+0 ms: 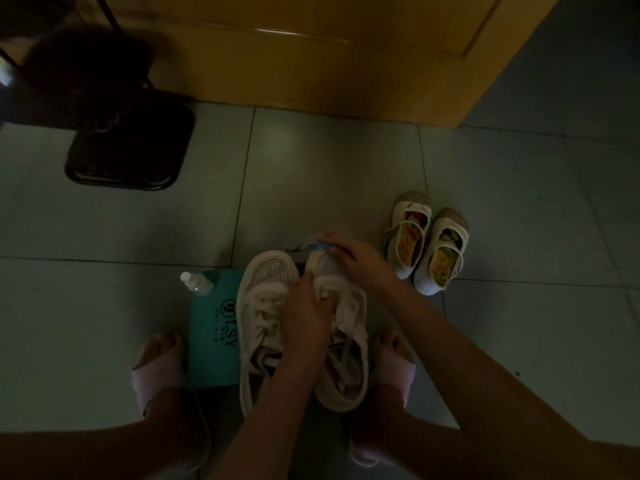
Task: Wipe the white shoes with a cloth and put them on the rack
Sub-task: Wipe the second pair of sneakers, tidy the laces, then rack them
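On a dim tiled floor (pixel 138 230), left hand (pixel 304 315) grips a sneaker (pixel 346 382) by its laces atop a teal box (pixel 214 327); right hand (pixel 356 261) clutches a cloth (pixel 310 245) at the toe. Likely light, soft; steadiest held mid-shoe.

Two sneakers side by side on the floor (pixel 311 185), toes away from the person: left sneaker (pixel 266 306) on a flat packet (pixel 214 341), right sneaker (pixel 346 368) touching it on the right. Bottle (pixel 195 283) lying at the packet's far left corner. Left hand (pixel 306 313) gripping the right sneaker's lacing; right hand (pixel 356 261) at its toe, holding the cloth (pixel 304 244) there. Pair of small strap shoes (pixel 427 244) just right of the sneakers. One slippered foot (pixel 159 365) left of the packet. Door (pixel 311 57) behind; rack (pixel 86 98) far left
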Demonstrator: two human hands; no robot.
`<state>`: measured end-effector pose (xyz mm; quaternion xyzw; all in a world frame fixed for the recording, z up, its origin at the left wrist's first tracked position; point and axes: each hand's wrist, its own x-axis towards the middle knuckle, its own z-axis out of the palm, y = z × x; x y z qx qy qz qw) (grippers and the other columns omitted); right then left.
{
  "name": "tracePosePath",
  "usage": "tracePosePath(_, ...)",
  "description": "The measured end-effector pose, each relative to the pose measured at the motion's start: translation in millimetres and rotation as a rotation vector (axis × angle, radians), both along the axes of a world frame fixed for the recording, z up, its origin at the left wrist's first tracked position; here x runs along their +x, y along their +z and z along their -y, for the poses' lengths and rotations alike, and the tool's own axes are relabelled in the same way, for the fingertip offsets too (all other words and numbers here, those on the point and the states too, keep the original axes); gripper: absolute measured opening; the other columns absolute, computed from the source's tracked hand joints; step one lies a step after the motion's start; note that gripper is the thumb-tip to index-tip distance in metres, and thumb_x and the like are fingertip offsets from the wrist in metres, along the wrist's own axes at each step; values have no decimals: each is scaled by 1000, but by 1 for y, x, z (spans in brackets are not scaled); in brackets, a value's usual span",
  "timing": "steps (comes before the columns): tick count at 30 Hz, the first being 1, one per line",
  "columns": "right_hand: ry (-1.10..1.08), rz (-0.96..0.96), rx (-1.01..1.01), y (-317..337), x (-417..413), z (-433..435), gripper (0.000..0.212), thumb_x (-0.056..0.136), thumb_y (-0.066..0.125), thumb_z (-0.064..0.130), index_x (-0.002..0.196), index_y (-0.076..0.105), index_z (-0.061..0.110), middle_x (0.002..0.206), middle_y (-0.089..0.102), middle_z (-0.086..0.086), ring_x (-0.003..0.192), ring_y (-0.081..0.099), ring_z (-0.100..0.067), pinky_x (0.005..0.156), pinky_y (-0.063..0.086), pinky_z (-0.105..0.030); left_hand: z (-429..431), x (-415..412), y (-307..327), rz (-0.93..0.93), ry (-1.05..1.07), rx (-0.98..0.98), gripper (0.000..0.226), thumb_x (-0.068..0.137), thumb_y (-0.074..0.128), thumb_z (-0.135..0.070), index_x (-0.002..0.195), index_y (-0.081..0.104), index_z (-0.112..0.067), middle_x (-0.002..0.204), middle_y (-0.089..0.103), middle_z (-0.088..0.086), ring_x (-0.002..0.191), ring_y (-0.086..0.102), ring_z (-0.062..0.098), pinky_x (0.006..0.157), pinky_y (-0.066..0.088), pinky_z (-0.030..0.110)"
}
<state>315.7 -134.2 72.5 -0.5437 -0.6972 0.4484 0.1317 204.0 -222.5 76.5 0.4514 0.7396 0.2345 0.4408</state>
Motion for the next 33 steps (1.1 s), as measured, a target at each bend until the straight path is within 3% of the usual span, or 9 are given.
tracePosePath(5,-171,-113,16,3,11,27,37,99,40,10,136,46,12,148,37,-9,138,32,-18,106,23,-13,0,2,1,-46,-10,-9,52,91,54,-21,139,39,-9,132,54,11,117,53,25,100,44,39)
tracePosePath(11,-358,-95,6,0,27,67,37,99,43,12,131,48,29,131,55,2,119,50,-10,94,37,-15,-2,3,2,-88,-39,-24,54,91,54,-22,141,36,-8,134,51,13,121,50,26,102,41,40)
tracePosePath(15,-414,-59,-1,6,36,88,33,97,46,6,128,55,12,116,63,-12,102,58,-17,79,41,-8,-2,3,8,-82,-47,-33,55,92,55,-21,141,34,-8,136,48,14,123,48,27,100,39,35)
tracePosePath(20,-318,-28,-248,22,55,104,33,97,45,10,130,52,8,113,55,-1,96,51,-9,64,38,3,-2,2,7,-65,-53,-37,58,90,58,-24,141,35,-8,135,50,14,121,50,28,99,42,37)
tracePosePath(22,-323,-61,-283,30,65,101,29,97,46,11,123,57,10,109,59,-3,97,55,-14,67,43,-2,-2,1,6,-61,-61,-43,58,90,58,-26,141,35,-8,132,52,14,117,53,28,96,45,37)
tracePosePath(25,-527,-170,-150,36,69,76,29,98,44,11,123,57,7,108,62,-8,102,59,-23,81,50,-22,-1,0,5,-48,-64,-26,60,90,57,-27,142,32,-10,133,51,12,118,52,27,96,45,37)
tracePosePath(27,-576,-177,-51,37,59,52,33,98,44,12,129,53,7,113,61,-12,101,58,-20,75,50,-16,0,0,5,-41,-62,-18,61,90,57,-28,143,32,-10,135,50,13,120,51,27,97,44,37)
tracePosePath(29,-462,-131,-3,34,38,35,35,98,44,13,132,51,8,119,60,-14,101,57,-18,70,46,-7,1,0,5,-42,-65,-17,61,90,57,-29,143,32,-10,136,49,13,122,50,28,99,44,39)
tracePosePath(33,-281,-49,-10,18,3,32,38,100,41,13,137,45,8,142,46,-12,130,44,-25,101,34,-23,0,0,4,-78,-75,-13,59,92,54,-30,143,32,-10,138,46,12,124,47,27,100,40,36)
